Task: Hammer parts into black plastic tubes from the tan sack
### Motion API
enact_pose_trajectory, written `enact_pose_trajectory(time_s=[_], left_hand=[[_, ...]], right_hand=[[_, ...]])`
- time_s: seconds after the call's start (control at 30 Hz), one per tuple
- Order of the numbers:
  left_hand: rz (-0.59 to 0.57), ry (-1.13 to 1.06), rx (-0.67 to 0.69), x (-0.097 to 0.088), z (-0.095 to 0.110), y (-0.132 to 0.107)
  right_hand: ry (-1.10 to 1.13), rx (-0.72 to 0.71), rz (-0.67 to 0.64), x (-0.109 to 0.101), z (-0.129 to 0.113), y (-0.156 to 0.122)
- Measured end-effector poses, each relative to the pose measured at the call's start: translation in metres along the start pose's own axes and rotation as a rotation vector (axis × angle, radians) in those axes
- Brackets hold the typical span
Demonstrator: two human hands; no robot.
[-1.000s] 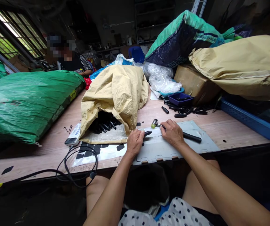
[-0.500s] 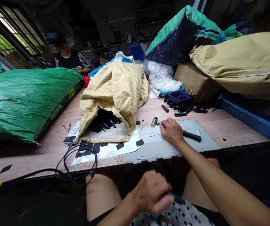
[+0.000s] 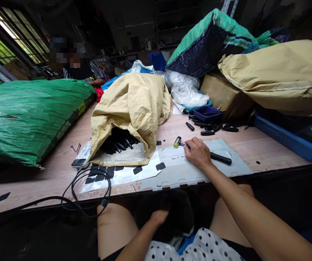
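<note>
My right hand (image 3: 198,154) lies curled over a small hammer (image 3: 221,158) with a black handle and a yellow-tipped head, on a grey mat (image 3: 199,174) at the table's front edge. My left hand (image 3: 158,217) is down below the table edge, between my knees, and reaches into a dark opening; its fingers are hidden. A beige sack (image 3: 131,105) lies open left of the mat, with black parts (image 3: 117,143) inside its mouth. A white sheet (image 3: 123,175) with black stickers lies in front of the sack.
A big green sack (image 3: 30,116) fills the table's left side. Loose black parts (image 3: 212,127), a small blue tray (image 3: 208,113), a cardboard box (image 3: 223,94) and a blue crate (image 3: 288,139) stand at the right. A cable (image 3: 90,190) loops over the front edge. Another person (image 3: 82,69) sits far back left.
My left hand left the mat with a black piece, dropped to my lap, and has now gone into the dark space under the table edge. The right hand stayed on the hammer.
</note>
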State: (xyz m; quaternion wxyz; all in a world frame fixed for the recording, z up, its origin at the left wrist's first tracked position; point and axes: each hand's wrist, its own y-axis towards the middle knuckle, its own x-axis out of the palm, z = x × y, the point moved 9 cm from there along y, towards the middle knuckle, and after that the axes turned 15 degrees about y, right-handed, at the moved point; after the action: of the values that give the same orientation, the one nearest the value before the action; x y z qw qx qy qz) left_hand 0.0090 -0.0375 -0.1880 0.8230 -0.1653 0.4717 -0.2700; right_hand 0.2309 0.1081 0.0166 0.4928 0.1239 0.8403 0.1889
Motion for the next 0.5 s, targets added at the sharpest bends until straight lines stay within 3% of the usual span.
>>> enact_pose_trajectory(time_s=[0.07,0.13,0.2,0.23,0.27,0.3,0.37,0.43,0.5], left_hand=[[0.046,0.037,0.146,-0.008,0.022,-0.018],[0.199,0.148,0.507,-0.032,0.065,-0.05],[0.502,0.265,0.895,-0.076,0.106,-0.093],[0.689,0.282,0.987,-0.105,0.116,-0.109],[0.876,0.246,0.946,-0.141,0.116,-0.114],[1.044,0.17,0.805,-0.181,0.109,-0.111],[1.255,-0.009,0.324,-0.255,0.074,-0.086],[1.304,-0.121,-0.147,-0.303,0.034,-0.058],[1.214,-0.11,-0.446,-0.33,0.008,-0.029]], right_hand=[[-0.004,0.003,0.003,0.0,0.0,0.0],[-0.011,0.004,0.005,0.0,0.0,-0.001],[-0.014,0.003,0.004,0.0,-0.001,-0.001],[-0.015,0.002,0.003,0.0,-0.001,-0.001],[-0.017,0.001,0.002,0.0,-0.001,-0.001],[-0.02,0.0,0.001,0.0,-0.001,-0.001],[-0.024,0.0,-0.001,0.0,-0.001,-0.001],[-0.023,0.004,-0.002,0.001,0.0,-0.001],[-0.02,0.007,-0.002,0.001,0.0,0.0]])
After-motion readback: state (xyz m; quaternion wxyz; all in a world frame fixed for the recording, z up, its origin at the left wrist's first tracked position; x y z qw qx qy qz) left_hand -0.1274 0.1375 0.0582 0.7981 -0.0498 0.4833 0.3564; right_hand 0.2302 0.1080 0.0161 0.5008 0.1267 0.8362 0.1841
